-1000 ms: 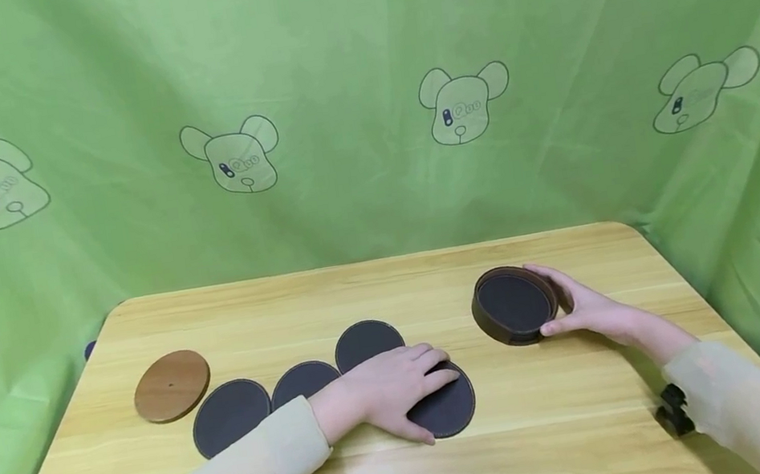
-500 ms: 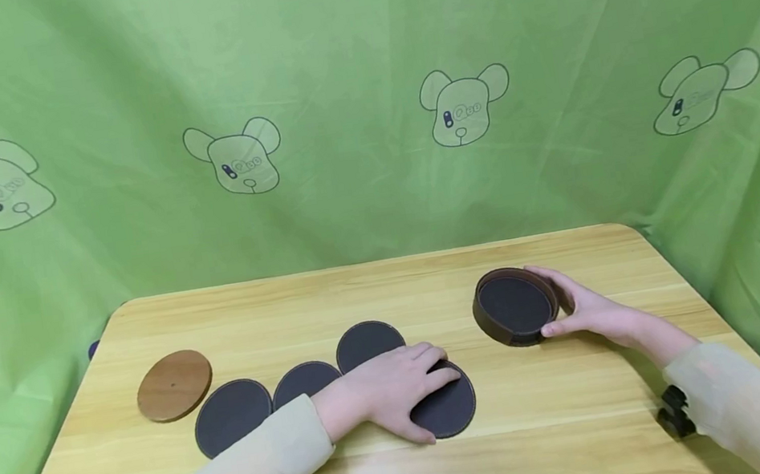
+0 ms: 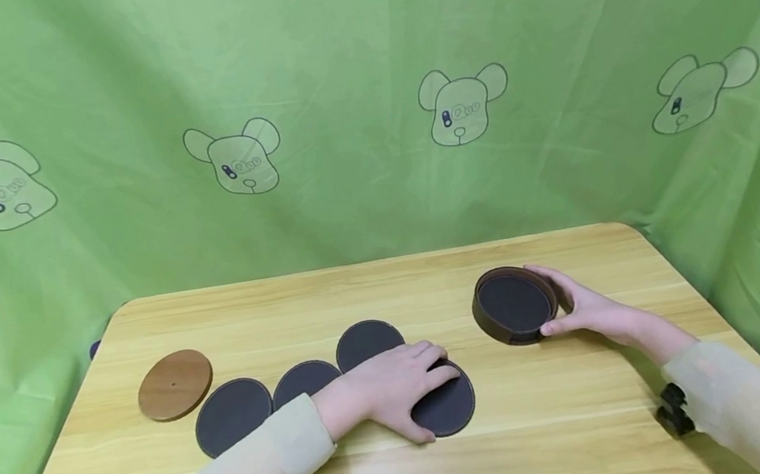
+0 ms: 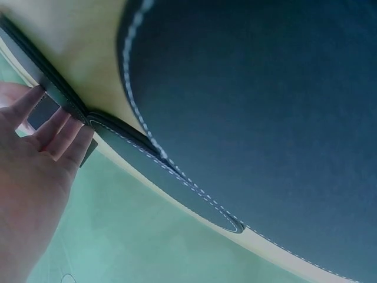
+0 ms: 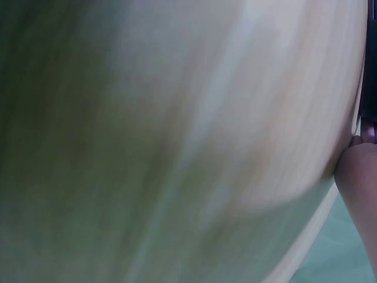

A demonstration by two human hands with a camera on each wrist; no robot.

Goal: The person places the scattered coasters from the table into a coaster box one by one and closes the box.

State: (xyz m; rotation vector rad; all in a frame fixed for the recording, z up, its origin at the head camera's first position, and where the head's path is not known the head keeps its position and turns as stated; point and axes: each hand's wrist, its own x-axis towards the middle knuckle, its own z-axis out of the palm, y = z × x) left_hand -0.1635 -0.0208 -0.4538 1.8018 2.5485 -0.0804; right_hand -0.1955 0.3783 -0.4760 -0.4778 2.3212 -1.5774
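Note:
My left hand rests on a round dark coaster with pale edge stitching. The fingers spread over its top, with the thumb at the near left edge. In the left wrist view the fingertips of that hand touch the coaster's surface. To the right, my right hand holds a round brown coaster holder, thumb at the front and fingers round the far side. A dark disc shows inside the holder. Only a sliver of the right hand appears in the right wrist view.
Three more dark coasters lie flat: a far one, a middle one partly under the left arm, and a left one. A brown wooden disc lies at the left of the wooden table. Green cloth surrounds the table.

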